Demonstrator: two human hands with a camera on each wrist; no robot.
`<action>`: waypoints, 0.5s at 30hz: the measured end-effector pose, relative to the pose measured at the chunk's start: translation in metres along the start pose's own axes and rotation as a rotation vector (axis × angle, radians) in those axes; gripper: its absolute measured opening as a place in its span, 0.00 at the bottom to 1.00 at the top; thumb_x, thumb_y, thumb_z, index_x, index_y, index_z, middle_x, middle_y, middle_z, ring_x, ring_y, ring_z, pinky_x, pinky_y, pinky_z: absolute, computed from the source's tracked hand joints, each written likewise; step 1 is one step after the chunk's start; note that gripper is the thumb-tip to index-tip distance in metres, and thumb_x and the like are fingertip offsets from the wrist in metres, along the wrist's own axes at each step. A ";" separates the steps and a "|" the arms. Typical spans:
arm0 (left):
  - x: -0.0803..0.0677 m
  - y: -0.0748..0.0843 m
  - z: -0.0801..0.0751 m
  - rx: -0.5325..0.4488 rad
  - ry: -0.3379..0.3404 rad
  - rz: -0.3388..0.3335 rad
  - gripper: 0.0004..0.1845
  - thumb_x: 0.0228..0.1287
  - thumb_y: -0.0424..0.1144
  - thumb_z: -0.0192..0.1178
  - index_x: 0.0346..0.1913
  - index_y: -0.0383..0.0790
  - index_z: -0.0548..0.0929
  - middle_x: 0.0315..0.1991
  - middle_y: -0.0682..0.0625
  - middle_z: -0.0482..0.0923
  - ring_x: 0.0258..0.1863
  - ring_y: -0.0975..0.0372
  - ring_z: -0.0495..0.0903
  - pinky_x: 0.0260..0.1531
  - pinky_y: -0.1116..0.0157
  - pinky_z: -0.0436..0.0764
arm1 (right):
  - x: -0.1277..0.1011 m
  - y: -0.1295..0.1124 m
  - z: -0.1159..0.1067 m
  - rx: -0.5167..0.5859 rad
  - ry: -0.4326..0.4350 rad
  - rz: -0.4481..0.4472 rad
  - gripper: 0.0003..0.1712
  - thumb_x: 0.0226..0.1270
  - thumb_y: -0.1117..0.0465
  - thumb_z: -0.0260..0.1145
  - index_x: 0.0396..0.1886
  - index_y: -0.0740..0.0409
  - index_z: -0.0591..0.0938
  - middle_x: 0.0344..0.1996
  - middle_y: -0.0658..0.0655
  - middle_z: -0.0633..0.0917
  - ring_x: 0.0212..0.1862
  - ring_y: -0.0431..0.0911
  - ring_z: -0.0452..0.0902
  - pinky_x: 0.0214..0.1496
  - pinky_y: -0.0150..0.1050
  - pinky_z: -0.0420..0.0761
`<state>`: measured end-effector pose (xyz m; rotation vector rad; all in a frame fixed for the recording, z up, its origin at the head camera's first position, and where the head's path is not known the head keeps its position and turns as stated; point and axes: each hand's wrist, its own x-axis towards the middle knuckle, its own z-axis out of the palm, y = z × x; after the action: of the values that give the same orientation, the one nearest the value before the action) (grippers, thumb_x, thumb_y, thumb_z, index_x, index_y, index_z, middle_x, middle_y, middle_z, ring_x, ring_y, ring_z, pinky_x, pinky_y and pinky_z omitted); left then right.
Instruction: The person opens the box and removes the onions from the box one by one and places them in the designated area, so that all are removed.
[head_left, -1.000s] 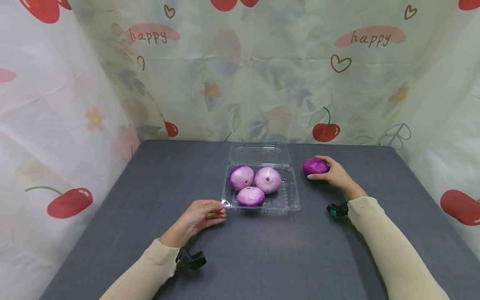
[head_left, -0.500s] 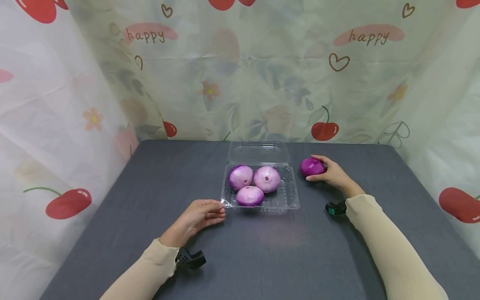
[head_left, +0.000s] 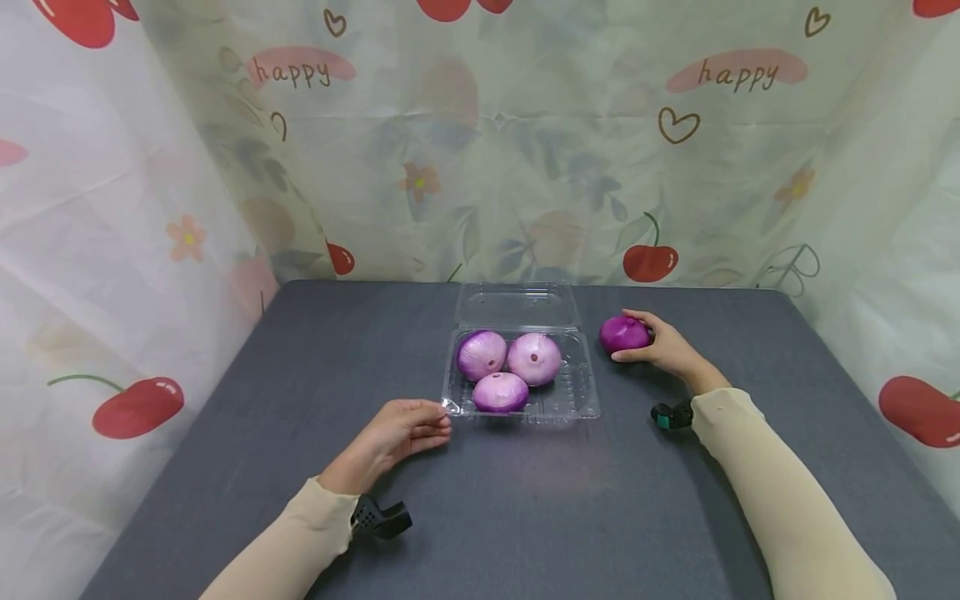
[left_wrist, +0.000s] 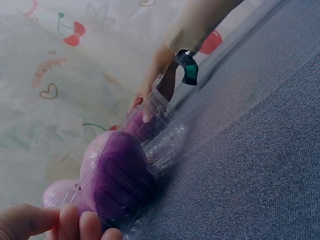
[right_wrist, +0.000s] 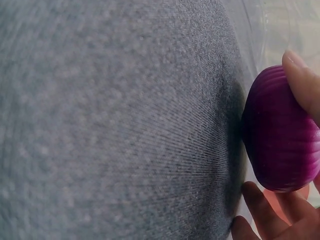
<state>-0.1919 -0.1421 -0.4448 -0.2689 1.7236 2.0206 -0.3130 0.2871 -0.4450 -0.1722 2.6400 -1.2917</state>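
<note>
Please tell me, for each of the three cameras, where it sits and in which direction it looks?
Head: above, looking forward and down at the grey table, clear tray, both sleeved arms.
Left wrist: low by the left hand, facing along the tray to the right hand.
Right wrist: close beside the right hand, facing the loose onion.
Shared: head and right wrist both show that onion.

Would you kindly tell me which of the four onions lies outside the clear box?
The darker purple onion held by the right hand; the other three sit inside the box.
</note>
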 end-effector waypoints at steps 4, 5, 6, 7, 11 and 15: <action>0.000 0.000 0.000 0.000 0.000 0.001 0.13 0.67 0.31 0.59 0.48 0.23 0.77 0.26 0.49 0.83 0.30 0.61 0.85 0.41 0.61 0.87 | 0.001 0.001 0.000 -0.001 0.000 0.006 0.56 0.53 0.51 0.76 0.76 0.55 0.54 0.69 0.72 0.60 0.67 0.66 0.58 0.67 0.63 0.67; 0.000 0.000 0.000 -0.001 -0.001 0.002 0.13 0.67 0.31 0.59 0.47 0.23 0.77 0.26 0.49 0.83 0.30 0.61 0.85 0.41 0.61 0.87 | 0.000 0.001 0.000 -0.003 -0.001 0.007 0.56 0.53 0.51 0.76 0.76 0.55 0.54 0.69 0.72 0.60 0.67 0.66 0.58 0.67 0.63 0.67; 0.000 0.000 0.000 -0.004 -0.002 0.003 0.12 0.67 0.31 0.59 0.47 0.23 0.77 0.26 0.49 0.83 0.30 0.61 0.85 0.41 0.61 0.87 | 0.000 0.001 0.000 -0.003 -0.001 0.008 0.56 0.53 0.51 0.76 0.76 0.55 0.54 0.69 0.72 0.60 0.67 0.66 0.58 0.67 0.63 0.66; 0.000 -0.001 0.000 -0.006 -0.003 0.003 0.12 0.66 0.31 0.59 0.47 0.23 0.77 0.26 0.49 0.83 0.30 0.61 0.85 0.41 0.61 0.87 | 0.000 0.001 0.000 -0.001 -0.002 0.009 0.56 0.53 0.51 0.76 0.76 0.55 0.54 0.69 0.72 0.60 0.67 0.66 0.58 0.67 0.63 0.66; 0.000 -0.001 0.000 -0.013 -0.004 0.005 0.10 0.66 0.30 0.59 0.45 0.24 0.78 0.26 0.49 0.83 0.30 0.61 0.85 0.40 0.61 0.87 | 0.000 0.001 0.001 0.003 -0.005 0.009 0.57 0.54 0.51 0.76 0.76 0.56 0.53 0.69 0.72 0.60 0.67 0.66 0.58 0.67 0.63 0.66; 0.000 -0.001 0.000 -0.012 -0.008 0.009 0.10 0.67 0.30 0.58 0.46 0.24 0.78 0.26 0.50 0.83 0.30 0.61 0.85 0.40 0.61 0.87 | 0.000 0.001 0.002 0.015 -0.011 0.001 0.57 0.54 0.52 0.76 0.76 0.56 0.52 0.70 0.72 0.59 0.68 0.66 0.58 0.68 0.64 0.65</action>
<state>-0.1914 -0.1421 -0.4454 -0.2571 1.7111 2.0368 -0.3128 0.2861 -0.4464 -0.1745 2.6203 -1.3066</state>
